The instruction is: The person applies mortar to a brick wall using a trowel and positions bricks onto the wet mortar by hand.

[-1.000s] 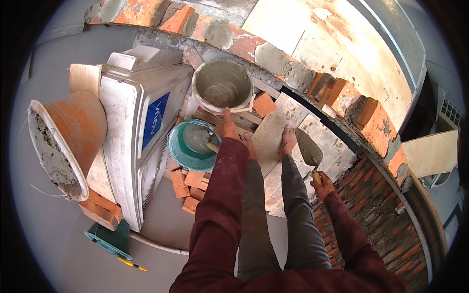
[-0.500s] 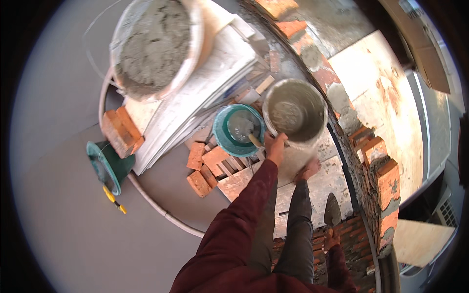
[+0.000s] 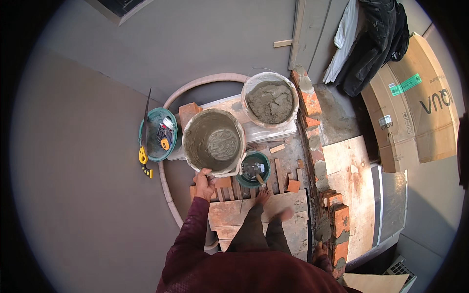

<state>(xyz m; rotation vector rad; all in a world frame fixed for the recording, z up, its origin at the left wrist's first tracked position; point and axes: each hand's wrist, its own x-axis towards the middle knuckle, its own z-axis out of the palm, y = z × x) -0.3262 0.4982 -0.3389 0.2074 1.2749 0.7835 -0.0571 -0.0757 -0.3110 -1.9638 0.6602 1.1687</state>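
My left hand [image 3: 205, 184] grips the near rim of a mostly empty white mortar bucket [image 3: 200, 132], held left of a small teal bucket [image 3: 246, 180] of grey water with a wooden-handled tool in it. Behind it, a second white bucket [image 3: 268, 76] full of grey mortar rests on the white panels [image 3: 273, 132]. My right hand [image 3: 321, 251], low on the right and partly hidden by my clothing, holds a trowel [image 3: 323, 227] beside the low brick wall [image 3: 342, 219]. My bare feet [image 3: 263, 196] are on or near boards below the teal bucket.
At left, a teal tub [image 3: 150, 128] holds tools, with a yellow-handled saw [image 3: 144, 156] across its edge. A curved hose [image 3: 215, 78] runs around the panels. Beyond the wall lie plywood [image 3: 351, 205], cardboard boxes [image 3: 415, 122] and hanging dark clothing [image 3: 366, 44]. Loose bricks [image 3: 293, 185] surround the teal bucket.
My view has swung round. The emptier bucket in my left hand has moved from the teal bucket's right to its left, up toward the panels. My right hand still holds the trowel low.
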